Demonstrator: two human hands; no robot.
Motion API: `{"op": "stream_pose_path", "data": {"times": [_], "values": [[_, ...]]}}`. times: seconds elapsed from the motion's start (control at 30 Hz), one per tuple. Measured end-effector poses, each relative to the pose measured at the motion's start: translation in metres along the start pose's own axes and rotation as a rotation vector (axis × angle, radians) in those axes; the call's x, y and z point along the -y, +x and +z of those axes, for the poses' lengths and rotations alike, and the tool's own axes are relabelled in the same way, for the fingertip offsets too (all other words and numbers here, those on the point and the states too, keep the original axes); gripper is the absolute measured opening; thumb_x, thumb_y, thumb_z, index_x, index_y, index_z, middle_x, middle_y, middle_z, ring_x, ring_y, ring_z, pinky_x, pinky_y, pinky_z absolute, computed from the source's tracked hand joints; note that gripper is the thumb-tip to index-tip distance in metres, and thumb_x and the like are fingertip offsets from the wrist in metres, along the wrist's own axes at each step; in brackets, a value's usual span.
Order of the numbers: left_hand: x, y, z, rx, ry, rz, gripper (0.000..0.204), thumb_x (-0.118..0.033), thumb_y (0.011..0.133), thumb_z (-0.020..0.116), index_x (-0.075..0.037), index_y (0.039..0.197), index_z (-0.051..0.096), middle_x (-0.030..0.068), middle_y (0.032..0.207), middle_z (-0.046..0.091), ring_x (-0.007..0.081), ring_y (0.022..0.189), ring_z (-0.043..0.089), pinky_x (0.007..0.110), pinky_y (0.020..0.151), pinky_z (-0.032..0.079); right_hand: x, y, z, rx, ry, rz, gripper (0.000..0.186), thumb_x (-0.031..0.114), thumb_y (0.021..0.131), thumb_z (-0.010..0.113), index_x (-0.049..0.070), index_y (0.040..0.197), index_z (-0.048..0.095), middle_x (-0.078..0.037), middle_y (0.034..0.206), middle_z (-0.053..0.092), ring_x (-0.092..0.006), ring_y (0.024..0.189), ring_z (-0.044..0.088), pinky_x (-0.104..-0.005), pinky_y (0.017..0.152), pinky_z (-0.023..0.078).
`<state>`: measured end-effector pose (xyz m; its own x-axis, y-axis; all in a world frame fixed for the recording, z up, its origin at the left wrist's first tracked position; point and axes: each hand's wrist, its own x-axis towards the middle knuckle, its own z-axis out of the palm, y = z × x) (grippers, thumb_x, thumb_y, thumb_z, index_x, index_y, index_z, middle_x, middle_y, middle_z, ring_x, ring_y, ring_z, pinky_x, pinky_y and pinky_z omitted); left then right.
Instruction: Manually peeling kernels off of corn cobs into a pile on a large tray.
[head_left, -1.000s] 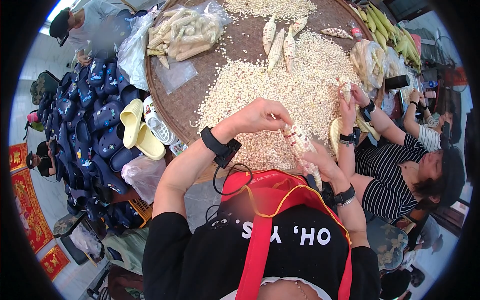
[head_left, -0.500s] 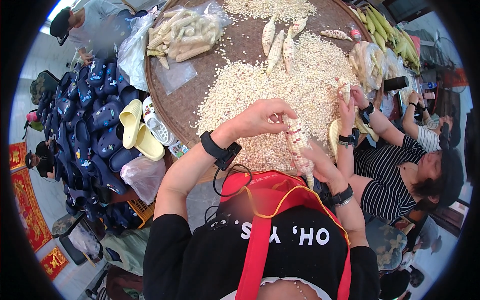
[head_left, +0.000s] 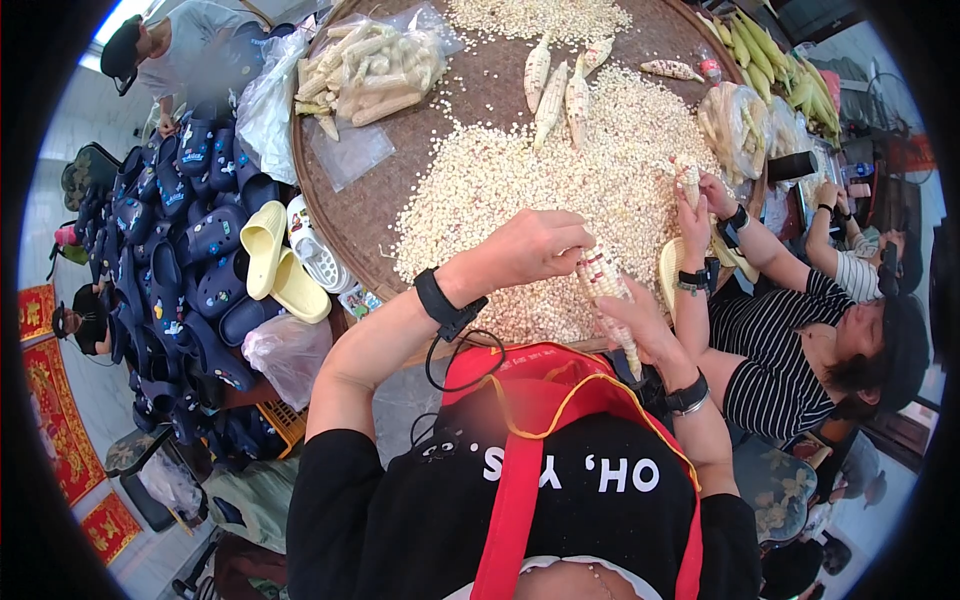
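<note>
My right hand [head_left: 648,318] is wrapped around a white ear of corn [head_left: 602,275] flecked with dark red kernels, which slants from upper left to lower right over the near edge of the round tray. My left hand [head_left: 535,247] is closed, thumb and fingers pinched against the upper end of that ear. Whatever is between those fingertips is hidden. Below and beyond both hands, loose pale corn kernels [head_left: 500,185] lie spread on the brown woven tray [head_left: 400,190].
Several whole ears [head_left: 551,105] lie on the kernels farther off. Bare cobs in a plastic bag [head_left: 385,70] sit at the far left of the tray. Dark blue clogs [head_left: 205,250] and yellow slippers [head_left: 263,250] are piled at left. A co-worker's hands [head_left: 705,205] hold another ear at right.
My left hand has shifted slightly right, its fingers closing at the ear's upper end. My right hand, blurred before, now rests around the ear, which has moved slightly right and down.
</note>
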<state>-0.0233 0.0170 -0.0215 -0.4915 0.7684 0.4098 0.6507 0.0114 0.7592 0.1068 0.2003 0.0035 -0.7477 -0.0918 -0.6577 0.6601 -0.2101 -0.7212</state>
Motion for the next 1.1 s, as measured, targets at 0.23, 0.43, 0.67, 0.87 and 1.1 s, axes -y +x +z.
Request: {"op": "stream_pose_path", "data": {"times": [0.23,0.43,0.67,0.87,1.1], "values": [[0.005,-0.001,-0.007,-0.020,-0.022,-0.032,0.016,-0.001,0.071,0.060,-0.006,0.086,0.062,0.0131,0.098,0.064,0.0277,0.082,0.064,0.031,0.070,0.051,-0.007,-0.001,-0.012,0.098,0.098,0.000,0.037,0.020,0.081,0.064,0.003,0.111,0.049,-0.004,0.081,0.058,-0.0089,0.063,0.058,-0.0205,0.040,0.047],[0.007,-0.006,-0.008,-0.066,-0.231,-0.170,0.020,-0.004,0.077,0.059,-0.005,0.097,0.062,0.0085,0.095,0.065,0.0180,0.082,0.064,0.029,0.073,0.050,-0.008,-0.001,-0.012,0.093,0.200,-0.007,0.055,0.022,0.082,0.062,0.006,0.126,0.034,-0.008,0.094,0.058,-0.0128,0.068,0.062,-0.0231,0.043,0.052],[-0.010,0.000,-0.017,0.097,-0.601,-0.387,0.033,-0.009,0.083,0.063,-0.004,0.115,0.059,0.0040,0.088,0.064,0.0088,0.080,0.061,0.023,0.069,0.047,-0.009,-0.002,-0.009,0.175,0.332,-0.014,0.059,0.023,0.086,0.059,0.007,0.133,0.027,-0.012,0.109,0.056,-0.0177,0.086,0.063,-0.0295,0.061,0.057],[-0.005,-0.001,-0.020,0.137,-0.521,-0.412,0.033,-0.008,0.083,0.063,-0.005,0.116,0.059,0.0049,0.089,0.064,0.0077,0.079,0.061,0.023,0.069,0.047,-0.005,-0.003,-0.016,0.209,0.275,0.007,0.052,0.024,0.088,0.057,0.003,0.130,0.035,-0.010,0.112,0.055,-0.0167,0.092,0.061,-0.0303,0.074,0.054],[-0.005,0.002,-0.020,0.167,-0.604,-0.390,0.036,-0.007,0.083,0.063,-0.006,0.118,0.057,0.0042,0.091,0.064,0.0094,0.080,0.062,0.025,0.069,0.048,-0.001,-0.007,-0.004,0.019,0.079,-0.035,0.056,0.016,0.082,0.064,0.001,0.128,0.036,-0.008,0.106,0.057,-0.0117,0.087,0.059,-0.0260,0.074,0.050]]}}
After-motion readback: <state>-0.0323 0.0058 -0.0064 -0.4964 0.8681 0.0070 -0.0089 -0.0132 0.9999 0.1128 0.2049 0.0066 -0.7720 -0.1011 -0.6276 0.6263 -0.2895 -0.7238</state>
